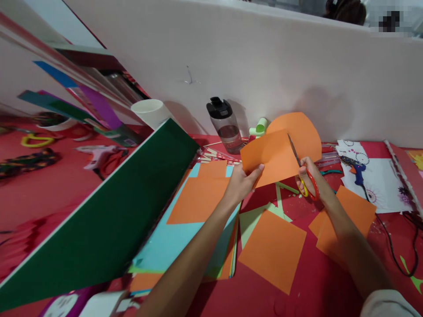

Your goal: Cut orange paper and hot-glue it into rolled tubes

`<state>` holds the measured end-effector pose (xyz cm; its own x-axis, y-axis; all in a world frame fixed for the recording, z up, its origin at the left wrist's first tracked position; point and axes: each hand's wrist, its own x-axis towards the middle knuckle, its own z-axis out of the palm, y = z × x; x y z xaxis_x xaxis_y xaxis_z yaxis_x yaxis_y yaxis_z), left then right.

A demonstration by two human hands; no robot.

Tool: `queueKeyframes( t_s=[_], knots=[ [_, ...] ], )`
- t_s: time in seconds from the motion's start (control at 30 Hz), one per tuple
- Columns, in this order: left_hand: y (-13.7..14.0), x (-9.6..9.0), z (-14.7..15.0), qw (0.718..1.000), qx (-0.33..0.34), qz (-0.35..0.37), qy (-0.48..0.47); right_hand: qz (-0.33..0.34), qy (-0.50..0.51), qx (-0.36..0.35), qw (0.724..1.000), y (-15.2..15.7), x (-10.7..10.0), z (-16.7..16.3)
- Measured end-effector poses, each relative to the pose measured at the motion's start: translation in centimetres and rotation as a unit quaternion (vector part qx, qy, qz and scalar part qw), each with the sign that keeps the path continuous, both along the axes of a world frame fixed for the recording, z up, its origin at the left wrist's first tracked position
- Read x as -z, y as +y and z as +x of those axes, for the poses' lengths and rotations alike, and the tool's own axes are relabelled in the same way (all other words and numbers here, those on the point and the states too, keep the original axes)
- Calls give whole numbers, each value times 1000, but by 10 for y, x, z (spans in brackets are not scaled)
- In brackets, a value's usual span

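I see the left hand pinching an orange sheet between thumb and fingers above the red table, while the right hand grips the scissors, blades at that sheet. Behind, I make out a black-lidded bottle partly filled with liquid; at far left, a white pot has dark contents I can't identify.

This looks like a craft workplace, with a low, plain white wall behind the work table. The big red table is full of making things: a pile of blue, orange and green paper, a pink and white glue gun, a dark blue glue gun, and pale green paper scraps.
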<state>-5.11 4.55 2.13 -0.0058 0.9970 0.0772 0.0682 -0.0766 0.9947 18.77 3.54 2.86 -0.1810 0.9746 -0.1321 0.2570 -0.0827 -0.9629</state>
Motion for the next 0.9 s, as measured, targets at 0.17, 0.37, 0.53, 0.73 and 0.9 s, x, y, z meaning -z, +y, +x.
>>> queueKeyframes(
  t_s=[0.17, 0.37, 0.53, 0.73, 0.9],
  knots=[
    [-1, 1, 2, 1000, 11, -27, -3, 33, 0, 2, 999, -2, -3, -1],
    [-1, 2, 3, 999, 16, -38, -21, 30, -11, 4, 999, -4, -6, -2],
    [-2, 2, 3, 999, 16, -42, -19, 30, -9, 12, 999, -4, -5, -3],
    [-2, 1, 4, 999, 11, -30, -14, 36, -19, 19, 999, -5, -5, -4],
    [-2, 2, 3, 1000, 11, -28, -9, 38, -27, 25, 999, -4, -3, -3]
  ],
)
